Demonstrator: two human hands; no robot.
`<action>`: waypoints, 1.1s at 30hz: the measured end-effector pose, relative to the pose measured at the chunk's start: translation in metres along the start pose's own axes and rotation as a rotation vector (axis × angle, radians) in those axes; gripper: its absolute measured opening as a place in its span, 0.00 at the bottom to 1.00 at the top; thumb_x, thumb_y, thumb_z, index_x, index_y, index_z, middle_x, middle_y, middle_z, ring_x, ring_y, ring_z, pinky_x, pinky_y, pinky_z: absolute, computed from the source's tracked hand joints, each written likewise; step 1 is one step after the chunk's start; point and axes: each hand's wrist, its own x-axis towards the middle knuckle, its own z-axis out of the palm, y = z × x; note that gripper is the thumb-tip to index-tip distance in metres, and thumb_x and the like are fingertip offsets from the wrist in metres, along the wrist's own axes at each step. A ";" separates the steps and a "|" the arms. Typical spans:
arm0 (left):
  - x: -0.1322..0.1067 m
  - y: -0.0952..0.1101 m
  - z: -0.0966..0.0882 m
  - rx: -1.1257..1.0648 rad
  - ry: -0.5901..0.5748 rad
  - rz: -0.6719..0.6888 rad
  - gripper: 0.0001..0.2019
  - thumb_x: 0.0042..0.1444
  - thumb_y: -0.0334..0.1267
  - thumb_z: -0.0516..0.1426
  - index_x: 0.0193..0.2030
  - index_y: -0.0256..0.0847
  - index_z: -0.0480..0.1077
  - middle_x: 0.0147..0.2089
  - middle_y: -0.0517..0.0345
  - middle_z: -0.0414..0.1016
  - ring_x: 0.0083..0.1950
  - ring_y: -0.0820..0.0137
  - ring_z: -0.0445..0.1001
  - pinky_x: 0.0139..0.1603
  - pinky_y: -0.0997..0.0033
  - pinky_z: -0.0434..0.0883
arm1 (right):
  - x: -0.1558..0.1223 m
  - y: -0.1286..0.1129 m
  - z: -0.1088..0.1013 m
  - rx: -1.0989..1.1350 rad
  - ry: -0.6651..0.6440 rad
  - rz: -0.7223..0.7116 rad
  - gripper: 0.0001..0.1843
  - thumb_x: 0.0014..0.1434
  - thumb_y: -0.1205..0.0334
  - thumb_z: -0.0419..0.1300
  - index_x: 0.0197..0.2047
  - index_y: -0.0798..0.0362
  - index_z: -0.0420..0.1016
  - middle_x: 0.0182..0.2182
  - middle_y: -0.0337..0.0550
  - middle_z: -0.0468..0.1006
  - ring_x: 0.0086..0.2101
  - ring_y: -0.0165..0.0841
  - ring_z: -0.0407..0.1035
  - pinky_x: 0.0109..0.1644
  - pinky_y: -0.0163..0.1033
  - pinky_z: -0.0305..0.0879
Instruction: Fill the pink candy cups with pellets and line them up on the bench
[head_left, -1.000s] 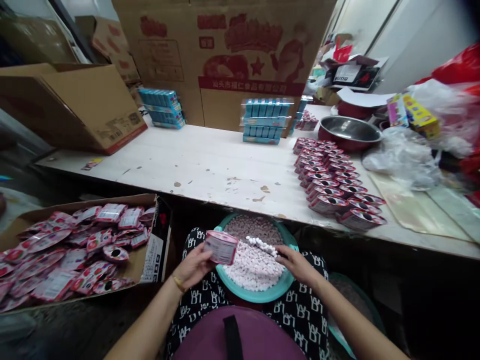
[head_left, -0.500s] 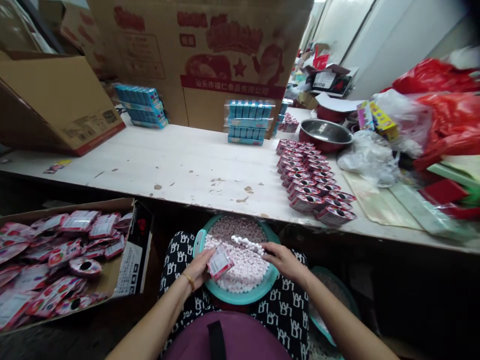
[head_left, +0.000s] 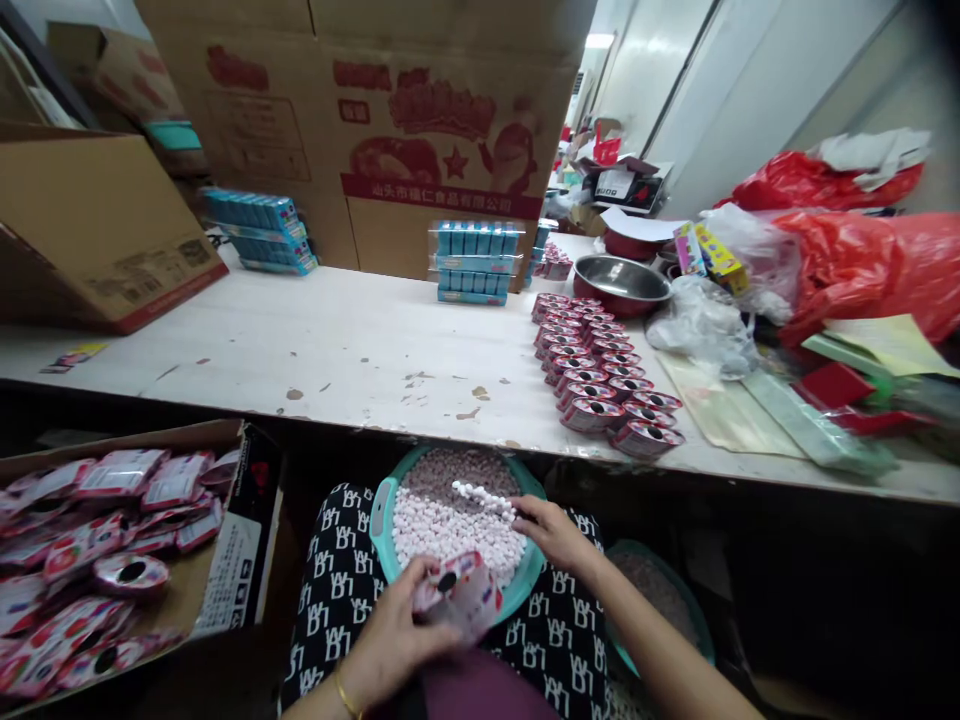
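My left hand (head_left: 405, 620) grips a small pink-and-red printed packet (head_left: 472, 600), held tilted over the near rim of a turquoise basin (head_left: 384, 515). The packet has a dark round spot on its end and is slightly blurred. White pellets (head_left: 442, 530), like small candies, fill the near part of the basin; greyish-pink ones (head_left: 472, 467) lie at its far side. My right hand (head_left: 551, 530) is over the basin's right side, its fingers closed at the end of a raised narrow row of white pellets (head_left: 484, 497). Whatever lies under that row is hidden. The basin rests on my lap.
An open carton (head_left: 251, 540) of similar packets stands at the left. On the white table (head_left: 352, 340) are rows of upright packets (head_left: 592, 380), blue packs (head_left: 472, 260), a metal bowl (head_left: 622, 280) and large cardboard boxes (head_left: 420, 230). Another basin (head_left: 701, 620) sits low at the right.
My left hand has moved toward my body and turned the packet, so its end with the dark spot shows. My right hand stays by the row of pellets. The view has shifted slightly.
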 end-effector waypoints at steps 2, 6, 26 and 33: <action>0.017 -0.005 -0.015 0.161 0.194 0.103 0.21 0.41 0.39 0.61 0.43 0.39 0.63 0.39 0.58 0.71 0.41 0.67 0.70 0.42 0.70 0.65 | -0.001 -0.003 -0.007 -0.004 -0.003 -0.019 0.16 0.55 0.61 0.52 0.46 0.53 0.71 0.39 0.45 0.73 0.42 0.35 0.66 0.48 0.41 0.60; 0.055 -0.022 -0.040 0.472 0.409 0.276 0.17 0.43 0.39 0.59 0.43 0.40 0.67 0.42 0.54 0.71 0.45 0.65 0.69 0.48 0.67 0.65 | 0.001 -0.017 -0.021 -0.061 -0.079 -0.049 0.17 0.56 0.60 0.51 0.48 0.52 0.70 0.40 0.45 0.73 0.41 0.35 0.66 0.48 0.40 0.60; 0.068 -0.065 -0.053 0.309 0.537 0.250 0.17 0.47 0.38 0.57 0.45 0.39 0.64 0.42 0.54 0.72 0.42 0.66 0.71 0.45 0.67 0.66 | 0.018 -0.015 0.010 -0.838 -0.200 0.071 0.16 0.55 0.73 0.45 0.42 0.54 0.69 0.37 0.52 0.72 0.40 0.38 0.66 0.42 0.41 0.58; 0.061 -0.063 -0.065 0.209 0.615 0.235 0.19 0.45 0.43 0.59 0.44 0.38 0.64 0.41 0.56 0.72 0.42 0.67 0.70 0.46 0.67 0.65 | 0.045 0.039 0.128 -0.513 -0.275 0.113 0.20 0.54 0.71 0.49 0.50 0.52 0.67 0.46 0.46 0.72 0.47 0.34 0.64 0.50 0.36 0.57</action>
